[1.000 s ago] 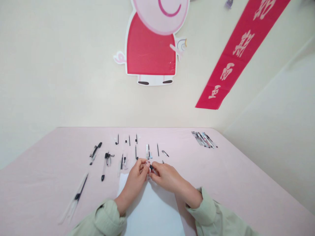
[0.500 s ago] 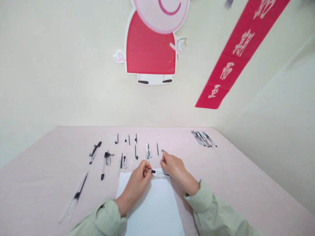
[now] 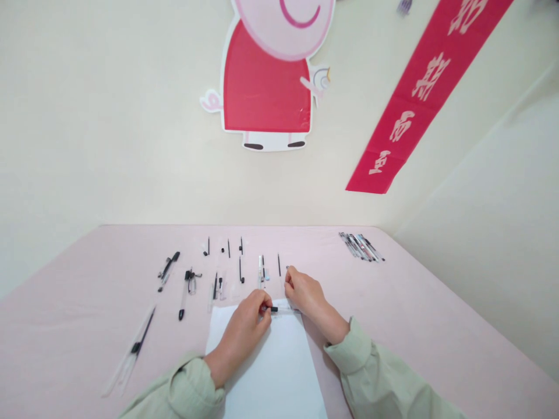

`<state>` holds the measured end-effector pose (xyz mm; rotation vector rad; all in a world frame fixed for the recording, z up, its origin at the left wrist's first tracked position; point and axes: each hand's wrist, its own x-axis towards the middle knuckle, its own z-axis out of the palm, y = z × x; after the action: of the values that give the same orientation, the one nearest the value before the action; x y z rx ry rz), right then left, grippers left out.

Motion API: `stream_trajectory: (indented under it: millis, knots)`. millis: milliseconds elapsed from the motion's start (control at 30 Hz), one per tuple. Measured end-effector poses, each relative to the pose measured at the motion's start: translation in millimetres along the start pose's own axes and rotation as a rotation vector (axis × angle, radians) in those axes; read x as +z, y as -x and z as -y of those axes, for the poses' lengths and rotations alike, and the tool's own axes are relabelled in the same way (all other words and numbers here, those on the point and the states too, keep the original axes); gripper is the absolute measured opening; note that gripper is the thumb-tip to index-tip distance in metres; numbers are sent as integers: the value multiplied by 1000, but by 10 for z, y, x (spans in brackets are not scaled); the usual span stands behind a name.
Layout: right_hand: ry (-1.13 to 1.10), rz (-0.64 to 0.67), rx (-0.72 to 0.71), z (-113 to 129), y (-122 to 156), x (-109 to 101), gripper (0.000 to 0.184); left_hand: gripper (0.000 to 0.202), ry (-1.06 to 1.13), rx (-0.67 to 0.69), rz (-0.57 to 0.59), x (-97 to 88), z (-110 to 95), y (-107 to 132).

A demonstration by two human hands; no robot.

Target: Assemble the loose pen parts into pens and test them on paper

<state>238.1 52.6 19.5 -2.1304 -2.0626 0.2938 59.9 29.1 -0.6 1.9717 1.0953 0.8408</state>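
Note:
My left hand [image 3: 247, 320] is closed in a pinch above the top of the white paper [image 3: 271, 372]. A black pen part [image 3: 273, 309] sticks out of its fingertips, pointing right. Just right of that, a clear pen piece [image 3: 287, 310] lies along the paper's upper edge, and I cannot tell whether the two are joined. My right hand [image 3: 308, 295] is beside the paper's upper right corner, fingers pressed together. A tiny dark tip shows at its fingers; what they hold is too small to name. Beyond the hands, a dark refill [image 3: 279, 265] lies on the pink table.
Pen parts lie in groups on the pink table [image 3: 371, 349]: refills with caps [image 3: 241, 245] at the back, black-and-clear pieces [image 3: 168, 267] at left, a long refill with clear tubes [image 3: 135, 349] nearer me. Several pens [image 3: 361, 247] lie side by side at back right. A wall rises behind.
My left hand has moved slightly down and right, and the black pen part now points level rightward. My right hand has shifted a little left.

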Motion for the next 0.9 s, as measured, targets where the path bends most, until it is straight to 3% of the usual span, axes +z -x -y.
stream_trajectory:
  millis: [100, 167, 233, 333, 400, 533, 667, 733, 800, 900]
  knots:
    - [-140, -35, -10, -9, -15, 4, 8, 9, -7, 29, -29, 0, 31, 0]
    - [-360, -33, -50, 23, -16, 9, 6, 11, 22, 36, -97, 1, 50, -7]
    - [-648, 50, -92, 91, -9, 21, 4, 19, 73, 23, -161, 0, 58, -16]
    - [-962, 272, -110, 200, 11, 39, 4, 24, 138, 11, -184, -10, 37, -24]
    - [-1058, 362, -94, 242, 25, 42, 10, 21, 163, 18, -187, -22, 9, -22]
    - [-1167, 411, -68, 254, 46, 17, 21, 14, 185, 17, -182, -44, -27, -13]
    - [-1150, 465, -98, 234, 37, -36, 22, 14, 193, -21, -188, -55, -21, -18]
    - [-1076, 431, -104, 192, 12, -53, 19, 15, 198, -45, -229, -57, -7, -26]
    - [-897, 264, -95, 125, -19, -48, 14, 15, 210, -77, -275, -53, 15, -37]
    - [-442, -28, -46, 28, -51, -2, 6, 13, 249, -115, -294, -40, 60, -53]
